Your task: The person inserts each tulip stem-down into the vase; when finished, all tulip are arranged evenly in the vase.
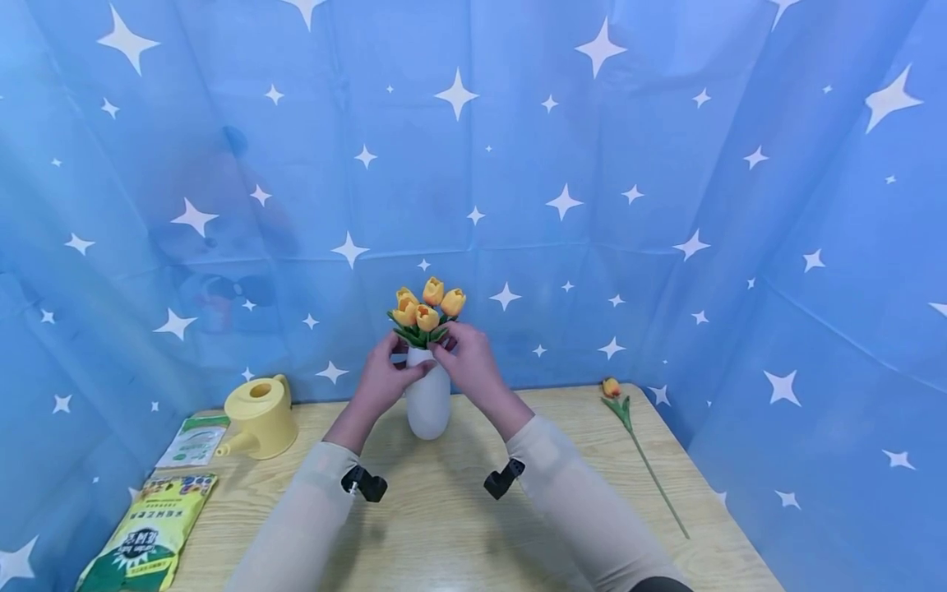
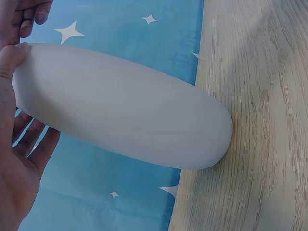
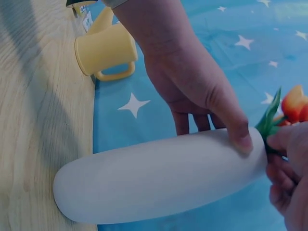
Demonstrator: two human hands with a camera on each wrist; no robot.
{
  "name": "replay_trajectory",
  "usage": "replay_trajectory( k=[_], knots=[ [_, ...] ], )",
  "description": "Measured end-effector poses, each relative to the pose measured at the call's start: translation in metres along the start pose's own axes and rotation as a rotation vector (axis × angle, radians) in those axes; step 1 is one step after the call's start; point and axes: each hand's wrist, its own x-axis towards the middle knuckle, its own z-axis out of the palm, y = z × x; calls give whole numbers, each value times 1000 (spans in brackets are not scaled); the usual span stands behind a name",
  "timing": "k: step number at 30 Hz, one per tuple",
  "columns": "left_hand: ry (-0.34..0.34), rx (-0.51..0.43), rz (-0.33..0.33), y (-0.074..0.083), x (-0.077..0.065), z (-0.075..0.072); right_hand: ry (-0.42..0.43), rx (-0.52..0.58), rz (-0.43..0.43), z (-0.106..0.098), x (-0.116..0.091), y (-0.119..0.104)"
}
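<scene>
A tall white vase stands upright on the table, with several yellow-orange tulips and their green leaves showing above its mouth. My left hand grips the vase near the top. Its thumb lies along the near side and the fingers reach round behind, as the right wrist view shows of the left hand. At the vase's mouth, my right hand pinches the tulips low down among the leaves, its fingers curled in the right wrist view. The stems inside the vase are hidden.
One more tulip lies on the table at the right. To the left stand a yellow watering can, a green-and-white packet and a yellow-green bag. A blue star-patterned curtain hangs along the table's back edge.
</scene>
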Motion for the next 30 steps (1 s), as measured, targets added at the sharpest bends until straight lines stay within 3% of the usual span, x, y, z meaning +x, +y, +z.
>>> replay_trajectory(
  k=[15, 23, 30],
  knots=[
    [-9, -16, -8, -1, -1, 2, 79, 112, 4, -14, -18, 6],
    [-4, -12, -49, 1, -1, 2, 94, 149, 97, -41, -43, 22],
    [-5, -9, -55, 3, -1, 2, 80, 78, 158, -75, -77, 54]
  ],
)
